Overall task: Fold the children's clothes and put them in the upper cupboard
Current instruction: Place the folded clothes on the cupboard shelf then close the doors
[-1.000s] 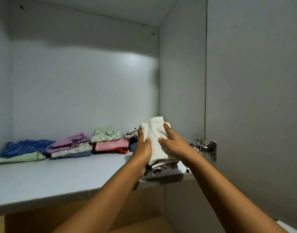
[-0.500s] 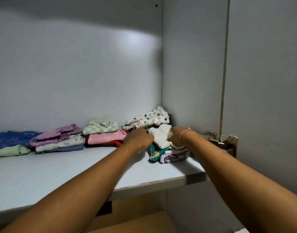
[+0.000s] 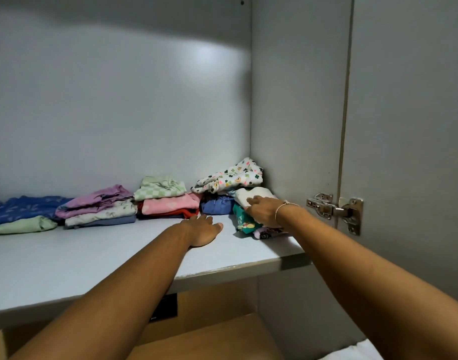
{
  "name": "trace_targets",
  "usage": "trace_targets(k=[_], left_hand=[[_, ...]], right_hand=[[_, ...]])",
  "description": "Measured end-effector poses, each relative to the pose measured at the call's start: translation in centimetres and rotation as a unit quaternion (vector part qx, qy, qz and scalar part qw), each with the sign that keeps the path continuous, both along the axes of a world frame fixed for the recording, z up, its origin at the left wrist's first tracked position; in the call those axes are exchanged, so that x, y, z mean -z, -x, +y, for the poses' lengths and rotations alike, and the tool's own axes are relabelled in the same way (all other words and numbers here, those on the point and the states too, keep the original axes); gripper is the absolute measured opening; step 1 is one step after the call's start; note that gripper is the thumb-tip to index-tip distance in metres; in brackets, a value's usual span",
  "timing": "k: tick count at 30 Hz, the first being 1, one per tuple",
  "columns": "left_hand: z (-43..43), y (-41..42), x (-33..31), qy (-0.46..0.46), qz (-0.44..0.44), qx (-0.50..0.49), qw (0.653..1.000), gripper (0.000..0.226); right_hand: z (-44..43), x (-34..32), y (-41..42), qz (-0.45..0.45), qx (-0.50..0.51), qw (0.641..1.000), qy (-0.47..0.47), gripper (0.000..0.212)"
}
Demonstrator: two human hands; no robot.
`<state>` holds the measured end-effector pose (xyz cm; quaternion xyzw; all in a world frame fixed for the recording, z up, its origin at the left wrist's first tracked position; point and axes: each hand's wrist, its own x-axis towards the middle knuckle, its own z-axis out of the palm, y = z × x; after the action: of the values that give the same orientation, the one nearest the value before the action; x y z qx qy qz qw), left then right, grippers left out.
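A folded white garment (image 3: pixel 256 194) tops a small pile at the right end of the grey cupboard shelf (image 3: pixel 92 255), over a green printed piece (image 3: pixel 244 222) and a purple one (image 3: pixel 266 233). My right hand (image 3: pixel 264 213) rests flat on the white garment, fingers spread, pressing it down. My left hand (image 3: pixel 203 229) lies palm down on the bare shelf just left of that pile, holding nothing. Behind the pile sits a white clover-print garment (image 3: pixel 230 178) on a blue one (image 3: pixel 217 206).
Folded piles line the shelf's back: green check on pink (image 3: pixel 168 198), purple and floral (image 3: pixel 98 206), dark blue on pale green (image 3: pixel 22 211). The cupboard side wall (image 3: pixel 295 126) stands right of the pile, with a metal hinge (image 3: pixel 334 209) and the open door (image 3: pixel 409 152).
The pile with the white garment was carried in and set on the shelf's right end. My left hand has since let go and moved left onto the bare shelf.
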<state>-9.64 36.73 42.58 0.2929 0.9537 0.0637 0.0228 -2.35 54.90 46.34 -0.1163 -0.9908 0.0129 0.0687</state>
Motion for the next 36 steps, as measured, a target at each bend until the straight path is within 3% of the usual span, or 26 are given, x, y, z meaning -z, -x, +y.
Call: trace_targets(k=[13, 19, 23, 25, 28, 31, 36], left_hand=[[0.3, 0.3, 0.1, 0.022, 0.015, 0.009, 1.000, 0.063], [0.1, 0.2, 0.3, -0.008, 0.015, 0.014, 1.000, 0.065], [-1.8, 0.3, -0.3, -0.094, 0.108, -0.001, 0.990, 0.065], [-3.7, 0.3, -1.1, -0.145, 0.172, -0.026, 0.974, 0.064], [-7.7, -0.8, -2.9, -0.207, 0.248, -0.080, 0.943, 0.063], [-12.7, -3.8, -4.3, -0.232, 0.310, -0.132, 0.913, 0.064], [-22.9, -12.6, -6.6, -0.224, 0.414, -0.221, 0.854, 0.063]], right_hand=[[0.6, 0.5, 1.1, 0.001, 0.009, 1.000, 0.008, 0.048], [0.1, 0.1, 0.3, -0.010, -0.015, 0.999, -0.033, 0.047], [-0.1, -0.7, -0.2, 0.036, -0.037, 0.998, -0.018, 0.031], [-0.2, -1.5, 0.0, 0.062, -0.047, 0.997, 0.028, 0.040], [-1.5, -3.2, 0.7, 0.206, -0.064, 0.971, 0.106, 0.060], [-5.3, -5.5, 0.5, 0.354, -0.160, 0.917, 0.087, 0.058], [-16.3, -8.7, -2.9, 0.424, -0.313, 0.846, 0.081, 0.057]])
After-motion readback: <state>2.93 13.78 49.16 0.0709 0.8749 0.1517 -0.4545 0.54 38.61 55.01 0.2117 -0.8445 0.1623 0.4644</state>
